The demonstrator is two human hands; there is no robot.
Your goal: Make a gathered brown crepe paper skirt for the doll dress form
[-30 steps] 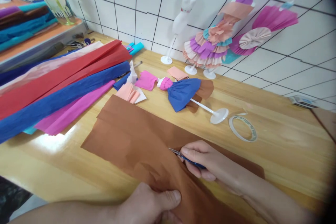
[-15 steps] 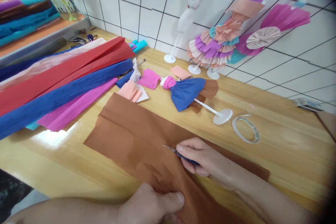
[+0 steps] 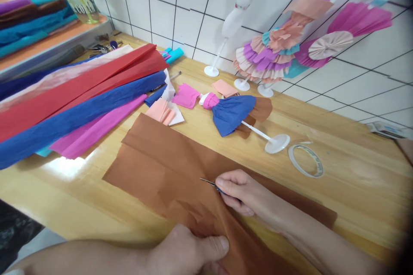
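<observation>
A large sheet of brown crepe paper (image 3: 161, 161) lies across the front of the wooden table, its near part bunched and pulled toward me. My left hand (image 3: 193, 249) pinches its near edge, thumb on top. In my right hand (image 3: 237, 191) is a pair of scissors (image 3: 211, 183), blades pointing left over the sheet and looking closed; the handles are mostly hidden in my fingers. Beyond the paper a small mannequin (image 3: 234, 114) lies on its side, dressed in a pink top and a blue skirt with brown paper under it.
A roll of double-sided tape (image 3: 292, 161) lies at the right. Crepe paper rolls (image 3: 80, 90) in several colours fill the left side. Against the tiled wall stand a bare white mannequin (image 3: 237, 13) and dressed ones (image 3: 267, 51). Folded peach paper pieces (image 3: 160, 111) lie mid-table.
The view has shifted slightly. Both hands keep their hold, and the scissors stay at nearly the same spot over the brown paper.
</observation>
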